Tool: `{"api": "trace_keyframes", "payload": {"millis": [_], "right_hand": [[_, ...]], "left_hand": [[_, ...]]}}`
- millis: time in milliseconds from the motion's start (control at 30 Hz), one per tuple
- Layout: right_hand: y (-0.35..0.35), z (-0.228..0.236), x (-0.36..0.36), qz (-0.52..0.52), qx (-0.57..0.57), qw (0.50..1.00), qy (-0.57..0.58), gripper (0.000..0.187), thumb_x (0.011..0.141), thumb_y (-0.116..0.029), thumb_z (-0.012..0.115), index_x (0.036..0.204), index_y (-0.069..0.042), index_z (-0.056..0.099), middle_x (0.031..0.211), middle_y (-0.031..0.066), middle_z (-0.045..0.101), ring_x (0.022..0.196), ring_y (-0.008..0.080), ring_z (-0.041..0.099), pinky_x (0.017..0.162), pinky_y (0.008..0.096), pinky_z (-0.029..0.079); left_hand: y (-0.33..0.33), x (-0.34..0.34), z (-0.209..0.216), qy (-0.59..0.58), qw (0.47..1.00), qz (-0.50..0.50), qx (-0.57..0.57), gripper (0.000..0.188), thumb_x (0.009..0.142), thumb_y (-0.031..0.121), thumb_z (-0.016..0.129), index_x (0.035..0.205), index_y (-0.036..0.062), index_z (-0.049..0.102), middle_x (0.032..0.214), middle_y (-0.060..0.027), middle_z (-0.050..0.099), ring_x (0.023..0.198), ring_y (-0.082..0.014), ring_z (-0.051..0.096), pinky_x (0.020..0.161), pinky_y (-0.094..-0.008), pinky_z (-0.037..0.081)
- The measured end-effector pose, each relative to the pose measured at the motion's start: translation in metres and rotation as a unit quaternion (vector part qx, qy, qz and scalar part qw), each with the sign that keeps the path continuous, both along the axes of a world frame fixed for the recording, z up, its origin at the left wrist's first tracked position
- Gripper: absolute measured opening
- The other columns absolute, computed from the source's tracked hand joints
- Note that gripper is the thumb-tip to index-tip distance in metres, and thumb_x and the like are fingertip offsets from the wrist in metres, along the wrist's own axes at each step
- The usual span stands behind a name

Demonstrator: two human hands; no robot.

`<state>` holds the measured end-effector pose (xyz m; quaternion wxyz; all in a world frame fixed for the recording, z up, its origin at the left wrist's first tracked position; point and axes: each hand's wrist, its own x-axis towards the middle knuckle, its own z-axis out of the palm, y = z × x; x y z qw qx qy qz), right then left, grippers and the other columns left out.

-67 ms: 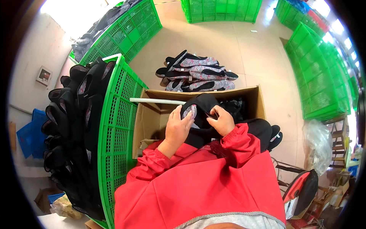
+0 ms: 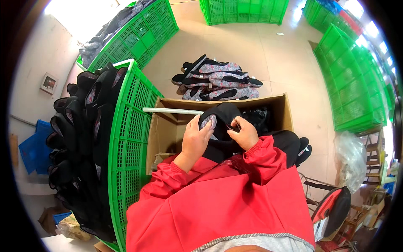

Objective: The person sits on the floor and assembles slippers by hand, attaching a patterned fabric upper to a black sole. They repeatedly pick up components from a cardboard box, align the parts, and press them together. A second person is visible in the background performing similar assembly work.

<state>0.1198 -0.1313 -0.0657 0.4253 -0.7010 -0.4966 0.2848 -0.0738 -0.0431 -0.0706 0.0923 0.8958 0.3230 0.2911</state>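
Soft matt cloth among smooth plastic and plain cardboard.
The black piece point(image 2: 227, 111) you hold looks like matt, soft cloth, its patterned lining point(image 2: 213, 122) smooth fabric; the pale tube point(image 2: 173, 111) beside it looks like smooth plastic with a slight sheen. Your box point(image 2: 157, 136) is dull brown cardboard, and the tall crate point(image 2: 123, 149) at your left is slightly glossy green plastic lattice. Your red garment point(image 2: 235, 199) is smooth, low-sheen cloth, the bag point(image 2: 351, 161) crinkled clear plastic, and the floor point(image 2: 294, 67) smooth, glossy tile.
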Motion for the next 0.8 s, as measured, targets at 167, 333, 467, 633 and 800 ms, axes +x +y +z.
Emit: {"api": "trace_keyframes", "payload": {"millis": [167, 333, 467, 633, 800], "right_hand": [[-0.002, 0.011, -0.011, 0.044, 0.012, 0.999, -0.024, 0.018, 0.074, -0.011, 0.065, 0.086, -0.005, 0.053, 0.078, 0.0151, 0.056, 0.075, 0.0358, 0.058, 0.066, 0.0416, 0.047], [0.004, 0.005, -0.025, 0.048, 0.024, 0.998, -0.028, 0.017, 0.072, -0.005, 0.062, 0.084, -0.003, 0.050, 0.077, 0.0142, 0.053, 0.071, 0.0316, 0.055, 0.065, 0.0371, 0.045], [0.018, 0.004, -0.033, 0.048, -0.009, 0.998, -0.049, 0.017, 0.075, -0.007, 0.061, 0.089, -0.005, 0.052, 0.084, 0.0171, 0.057, 0.079, 0.0389, 0.057, 0.070, 0.0442, 0.047], [0.022, -0.003, -0.035, 0.066, -0.029, 0.995, -0.065, 0.018, 0.076, -0.009, 0.061, 0.092, -0.006, 0.053, 0.088, 0.0191, 0.059, 0.083, 0.0424, 0.058, 0.073, 0.0470, 0.048], [0.019, 0.004, -0.038, 0.055, -0.022, 0.997, -0.044, 0.018, 0.075, -0.009, 0.061, 0.091, -0.006, 0.052, 0.087, 0.0190, 0.059, 0.084, 0.0418, 0.059, 0.073, 0.0463, 0.048]], "left_hand": [[0.025, 0.009, -0.013, -0.006, 1.000, -0.002, 0.000, 0.018, 0.080, 0.015, 0.070, 0.096, 0.0061, 0.068, 0.117, -0.0222, 0.055, 0.098, -0.0400, 0.056, 0.085, -0.0450, 0.048], [0.065, 0.021, -0.033, 0.120, 0.992, 0.026, 0.003, 0.005, 0.078, 0.007, 0.065, 0.078, 0.0023, 0.066, 0.110, -0.0189, 0.056, 0.094, -0.0364, 0.057, 0.080, -0.0420, 0.050], [0.078, 0.045, -0.030, 0.340, 0.939, 0.047, 0.006, 0.013, 0.081, 0.009, 0.060, 0.086, 0.0037, 0.071, 0.111, -0.0157, 0.056, 0.098, -0.0314, 0.059, 0.077, -0.0364, 0.053], [0.101, 0.047, -0.040, 0.451, 0.876, 0.043, -0.168, 0.029, 0.085, 0.013, 0.058, 0.110, 0.0008, 0.065, 0.115, -0.0149, 0.060, 0.104, -0.0300, 0.061, 0.083, -0.0366, 0.053], [0.114, 0.025, -0.065, 0.387, 0.918, -0.075, -0.037, 0.018, 0.081, 0.009, 0.057, 0.090, 0.0021, 0.072, 0.107, -0.0165, 0.063, 0.099, -0.0320, 0.062, 0.085, -0.0405, 0.053]]}}
